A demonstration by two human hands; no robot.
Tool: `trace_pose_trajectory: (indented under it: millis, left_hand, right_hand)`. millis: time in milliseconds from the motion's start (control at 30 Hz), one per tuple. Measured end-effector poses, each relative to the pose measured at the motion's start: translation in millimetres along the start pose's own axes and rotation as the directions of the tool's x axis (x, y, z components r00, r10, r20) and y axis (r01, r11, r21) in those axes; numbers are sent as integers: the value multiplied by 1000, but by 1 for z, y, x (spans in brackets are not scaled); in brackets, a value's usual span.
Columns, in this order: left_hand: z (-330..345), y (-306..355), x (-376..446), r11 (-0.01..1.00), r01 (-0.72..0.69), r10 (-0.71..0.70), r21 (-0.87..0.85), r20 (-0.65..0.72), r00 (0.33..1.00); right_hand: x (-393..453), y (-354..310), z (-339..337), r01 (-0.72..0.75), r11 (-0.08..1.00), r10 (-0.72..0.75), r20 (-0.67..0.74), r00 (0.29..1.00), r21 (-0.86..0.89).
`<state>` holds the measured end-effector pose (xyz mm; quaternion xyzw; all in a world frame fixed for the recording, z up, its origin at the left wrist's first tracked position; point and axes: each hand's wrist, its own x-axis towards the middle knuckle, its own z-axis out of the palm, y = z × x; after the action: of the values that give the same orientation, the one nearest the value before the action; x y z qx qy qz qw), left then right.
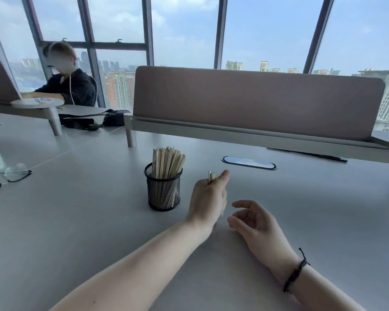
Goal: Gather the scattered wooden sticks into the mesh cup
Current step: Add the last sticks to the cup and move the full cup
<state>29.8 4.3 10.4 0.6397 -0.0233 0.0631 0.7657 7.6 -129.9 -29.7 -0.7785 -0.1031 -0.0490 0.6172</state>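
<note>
A black mesh cup [163,191] stands upright on the grey table [76,221], packed with several wooden sticks [167,162] that fan out above its rim. Just right of the cup, my left hand [208,200] grips a small bundle of wooden sticks [211,176]; their tips poke up above my fingers and a bit shows below my palm. My right hand [254,221] hovers low over the table to the right, fingers loosely curled and holding nothing. No loose sticks are visible on the table.
A desk divider [256,102] runs across the back, with a cable grommet [248,163] and a dark pen [312,154] before it. Glasses [16,173] lie at the left edge. A person [67,84] sits at the far left desk beside a black bag [92,122].
</note>
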Motion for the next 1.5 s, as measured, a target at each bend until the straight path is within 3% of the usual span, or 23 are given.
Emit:
trace_pose_trajectory:
  millis: [200, 433, 500, 567, 700, 800, 967, 1033, 1100, 1200, 1267, 1367, 1500]
  left_hand:
    - [-23, 14, 6, 999, -36, 35, -34, -45, 998]
    - [-70, 93, 30, 950, -312, 310, 16, -178, 934]
    - [-85, 107, 44, 945, -304, 326, 124, -240, 914]
    - [-96, 107, 55, 915, -216, 320, 341, -284, 904]
    - [-109, 77, 70, 828, -74, 259, 556, -263, 929]
    - [-121, 53, 77, 777, -63, 259, 627, -226, 939]
    - [-132, 50, 75, 805, -209, 368, 556, -190, 910]
    - [-132, 55, 73, 713, -275, 432, 645, -96, 897]
    - [-128, 60, 71, 541, -324, 456, 776, 53, 888]
    - [-116, 64, 73, 223, -294, 348, 929, 206, 915]
    - [-108, 61, 77, 82, -267, 305, 960, 230, 924]
    - [-103, 51, 82, 53, -262, 354, 964, 227, 907]
    - [-105, 44, 83, 151, -280, 404, 948, 199, 893]
  right_hand:
    - [15, -17, 50, -99, 971, 70, 134, 988, 217]
    - [32, -17, 72, -161, 943, 134, 112, 985, 291]
    - [33, -14, 73, -157, 944, 130, 110, 985, 289]
    - [34, -10, 73, -148, 950, 122, 111, 986, 275]
    - [32, -9, 72, -131, 957, 105, 112, 988, 258]
    - [32, -9, 72, -118, 957, 93, 106, 990, 266]
    - [33, -11, 75, -111, 946, 86, 94, 992, 306]
    - [34, -11, 75, -102, 946, 76, 95, 993, 308]
    - [34, -9, 75, -97, 946, 71, 96, 993, 308]
    - [34, -8, 74, -88, 949, 60, 100, 993, 302]
    - [33, -8, 73, -77, 952, 48, 105, 993, 295]
    - [32, -7, 74, -74, 954, 47, 101, 994, 292]
    - [33, -6, 74, -68, 964, 44, 98, 994, 258]
